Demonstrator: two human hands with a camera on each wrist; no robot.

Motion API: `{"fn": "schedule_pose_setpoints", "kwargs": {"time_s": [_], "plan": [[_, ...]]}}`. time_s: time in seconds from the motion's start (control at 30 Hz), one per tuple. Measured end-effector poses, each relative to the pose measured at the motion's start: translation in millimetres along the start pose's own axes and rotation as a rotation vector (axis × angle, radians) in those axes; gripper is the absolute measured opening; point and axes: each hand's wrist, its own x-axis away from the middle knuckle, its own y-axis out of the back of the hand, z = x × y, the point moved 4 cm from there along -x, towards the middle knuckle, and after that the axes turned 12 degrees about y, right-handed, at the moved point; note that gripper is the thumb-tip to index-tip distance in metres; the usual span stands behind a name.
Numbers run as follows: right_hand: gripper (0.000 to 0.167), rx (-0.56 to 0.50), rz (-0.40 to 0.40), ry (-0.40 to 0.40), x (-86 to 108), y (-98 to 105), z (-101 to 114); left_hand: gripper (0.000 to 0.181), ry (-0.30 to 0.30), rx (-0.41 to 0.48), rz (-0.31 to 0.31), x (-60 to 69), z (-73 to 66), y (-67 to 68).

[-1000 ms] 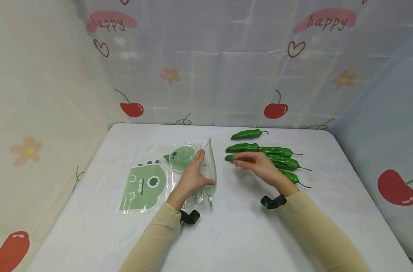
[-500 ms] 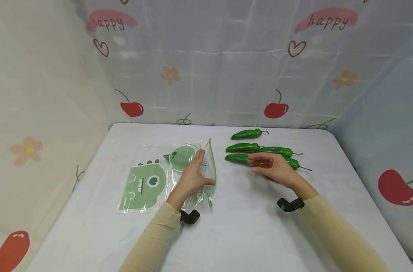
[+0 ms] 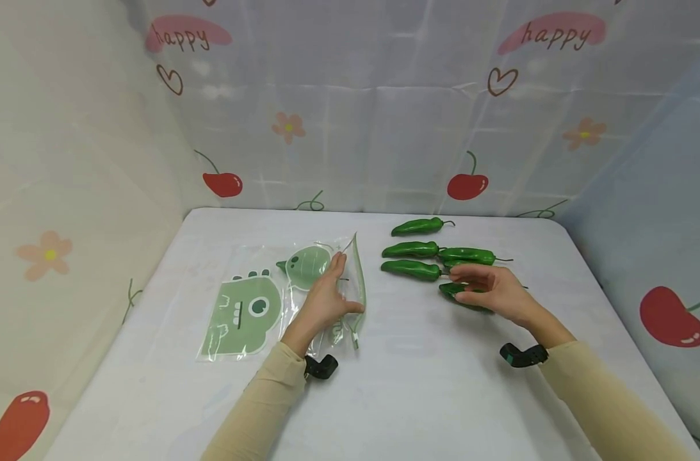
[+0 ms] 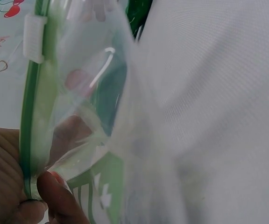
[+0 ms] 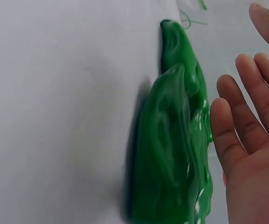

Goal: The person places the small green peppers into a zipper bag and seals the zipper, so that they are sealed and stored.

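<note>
In the head view, a clear zip bag with green cartoon prints lies flat on the left. My left hand is at its mouth, thumb and fingers spread apart. The left wrist view shows that hand gripping the bag's green edge, beside a white slider. My right hand hovers over a green chili pepper, partly covering it. Its fingers are loosely bent and hold nothing in the right wrist view, where the nearest pepper lies apart from them.
More green chili peppers lie at the right: one pepper left of my right hand, a pepper behind it, another touching its stem, and one near the back edge. A printed curtain stands behind the white table.
My right hand has moved right and a little toward me, from the left pepper's tip to over the front pepper, uncovering the left one. My left hand and the bag have stayed in place.
</note>
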Motion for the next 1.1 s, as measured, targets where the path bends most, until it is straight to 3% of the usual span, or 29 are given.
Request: {"fn": "schedule_pose_setpoints", "kwargs": {"time_s": [0.27,0.67,1.1], "plan": [[0.052,0.134,-0.05,-0.065,16.5,12.0,-19.8,0.121,-0.001,0.008,0.004,0.5,1.1,-0.7],[0.052,0.268,-0.101,-0.12,37.7,30.1,-21.4,0.122,0.001,0.011,0.0,0.8,0.1,-0.9],[0.052,0.22,-0.178,-0.139,62.7,33.2,-38.4,0.121,0.008,0.015,0.003,1.0,0.8,-2.0]]}}
